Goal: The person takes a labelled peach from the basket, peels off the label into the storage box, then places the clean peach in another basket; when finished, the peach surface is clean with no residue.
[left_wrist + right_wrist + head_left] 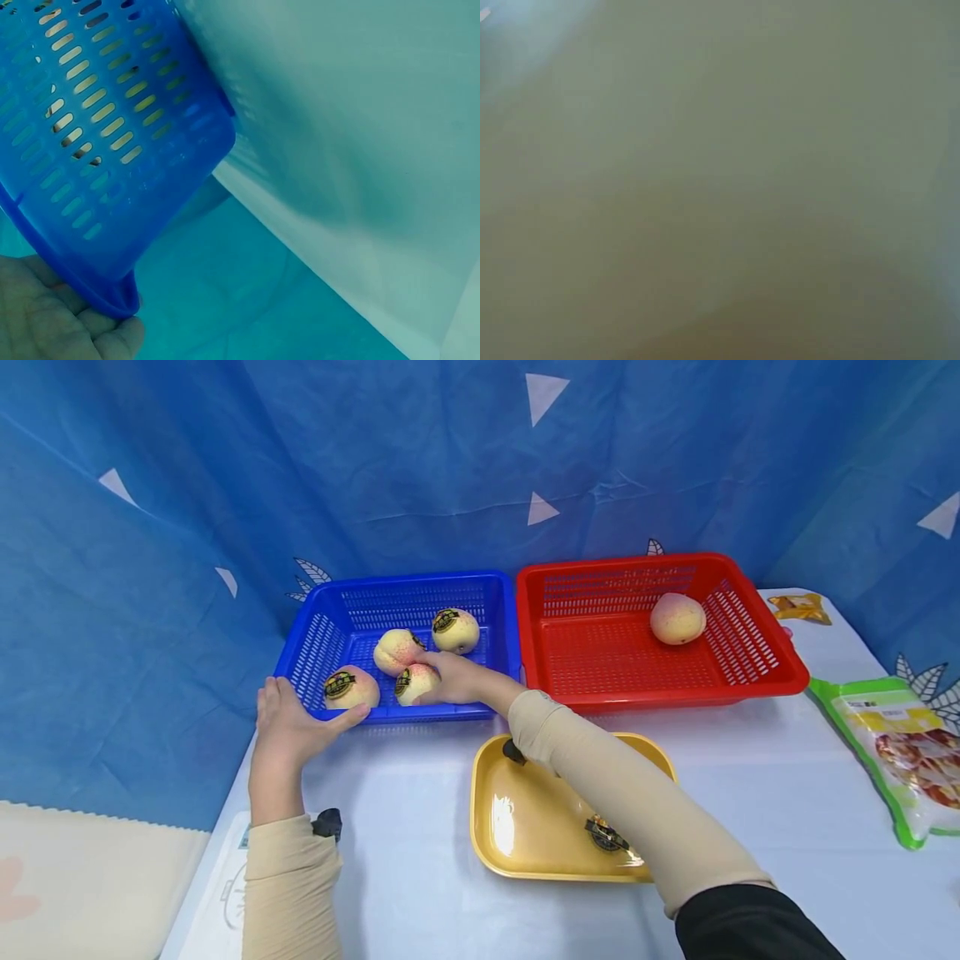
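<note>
My left hand [288, 722] grips the front left corner of the blue plastic basket [492, 610], its thumb lying along the front rim. In the left wrist view, fingertips [124, 337] curl at that rim corner. My right hand [461, 681] reaches into the basket and holds a peach [415, 685] with a black and gold label, near the front wall. Around it lie a peach [395, 650] touching its far side, a labelled peach [455, 631] behind to the right, and another labelled peach [352, 687] to the left. The right wrist view is a blur.
A red basket [600, 697] with one peach [677, 618] stands against the blue one's right side. Below the right forearm lies a yellow tray [540, 867] with a black and gold label [606, 835]. At right are a green-edged food bag [900, 752] and a small golden packet [799, 607].
</note>
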### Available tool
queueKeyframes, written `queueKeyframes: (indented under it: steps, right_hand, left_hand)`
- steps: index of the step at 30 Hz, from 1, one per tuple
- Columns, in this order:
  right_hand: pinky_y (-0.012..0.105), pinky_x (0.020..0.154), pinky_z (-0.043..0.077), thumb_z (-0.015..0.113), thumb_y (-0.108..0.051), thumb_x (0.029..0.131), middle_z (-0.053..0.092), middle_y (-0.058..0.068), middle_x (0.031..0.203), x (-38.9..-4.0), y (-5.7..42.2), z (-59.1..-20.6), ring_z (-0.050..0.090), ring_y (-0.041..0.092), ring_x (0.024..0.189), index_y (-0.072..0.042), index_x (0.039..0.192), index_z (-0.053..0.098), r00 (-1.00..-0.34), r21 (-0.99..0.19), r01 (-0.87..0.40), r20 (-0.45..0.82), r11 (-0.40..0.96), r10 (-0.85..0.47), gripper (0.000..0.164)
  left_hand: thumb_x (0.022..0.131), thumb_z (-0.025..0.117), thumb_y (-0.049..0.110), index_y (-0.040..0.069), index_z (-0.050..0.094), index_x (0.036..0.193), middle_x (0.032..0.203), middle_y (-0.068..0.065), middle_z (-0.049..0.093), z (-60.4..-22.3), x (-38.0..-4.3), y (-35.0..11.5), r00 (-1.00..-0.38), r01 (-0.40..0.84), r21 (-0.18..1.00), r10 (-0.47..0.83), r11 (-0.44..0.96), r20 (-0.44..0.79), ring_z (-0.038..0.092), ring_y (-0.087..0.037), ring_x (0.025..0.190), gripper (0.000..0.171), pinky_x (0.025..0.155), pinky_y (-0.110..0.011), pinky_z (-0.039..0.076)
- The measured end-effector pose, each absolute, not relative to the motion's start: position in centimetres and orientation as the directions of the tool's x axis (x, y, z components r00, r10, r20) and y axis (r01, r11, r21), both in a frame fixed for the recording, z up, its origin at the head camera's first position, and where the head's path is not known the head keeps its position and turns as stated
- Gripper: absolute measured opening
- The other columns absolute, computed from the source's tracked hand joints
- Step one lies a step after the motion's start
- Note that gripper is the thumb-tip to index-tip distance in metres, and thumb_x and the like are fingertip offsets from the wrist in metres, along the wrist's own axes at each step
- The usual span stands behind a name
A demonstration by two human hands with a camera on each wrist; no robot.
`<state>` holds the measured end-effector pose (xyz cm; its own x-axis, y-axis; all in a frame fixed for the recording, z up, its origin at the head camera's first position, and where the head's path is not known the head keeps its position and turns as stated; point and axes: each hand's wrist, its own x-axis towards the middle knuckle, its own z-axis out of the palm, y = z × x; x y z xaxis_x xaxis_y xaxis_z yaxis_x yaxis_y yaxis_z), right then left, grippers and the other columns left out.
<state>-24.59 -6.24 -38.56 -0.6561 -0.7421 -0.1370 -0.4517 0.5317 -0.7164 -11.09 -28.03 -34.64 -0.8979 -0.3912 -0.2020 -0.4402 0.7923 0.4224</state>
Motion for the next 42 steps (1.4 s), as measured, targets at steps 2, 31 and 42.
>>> queueKeyframes:
  steps: [2, 31, 42]
  right_hand:
    - [0.037, 0.113, 0.041, 0.075, -0.036, 0.088, 0.053, 0.011, 0.145, -24.5, -6.2, -38.6, 0.053, 0.025, 0.132, -0.009, 0.148, 0.040, -0.673, -0.708, -0.433, -0.159, 0.559, -0.723, 0.075]
    - [0.033, 0.108, 0.048, 0.080, -0.036, 0.083, 0.039, 0.005, 0.150, -21.3, -2.2, -34.6, 0.047, 0.019, 0.135, -0.017, 0.145, 0.041, -0.757, -0.779, -0.473, 0.121, 0.411, -0.642, 0.076]
    - [0.024, 0.091, 0.056, 0.084, -0.030, 0.079, 0.043, 0.002, 0.143, -19.5, 1.6, -33.0, 0.052, 0.012, 0.123, -0.019, 0.142, 0.046, -0.744, -0.828, -0.495, 0.246, 0.265, -0.621, 0.074]
  left_hand:
    - [0.073, 0.067, 0.077, -0.007, -0.016, 0.152, 0.159, -0.030, -0.022, -34.6, -11.0, -28.0, -0.897, -0.443, 0.424, -0.395, 0.790, -0.200, -0.017, -0.049, 0.149, 0.143, 0.118, -0.067, 0.006]
    - [0.073, 0.068, 0.076, -0.006, -0.015, 0.153, 0.159, -0.030, -0.022, -34.6, -10.9, -27.8, -0.893, -0.449, 0.440, -0.403, 0.778, -0.199, -0.018, -0.049, 0.148, 0.142, 0.117, -0.069, 0.006]
    - [0.077, 0.073, 0.067, -0.003, -0.007, 0.156, 0.162, -0.027, -0.013, -34.2, -10.9, -27.0, -0.919, -0.381, 0.456, -0.383, 0.805, -0.092, -0.012, -0.047, 0.150, 0.132, 0.117, -0.069, 0.008]
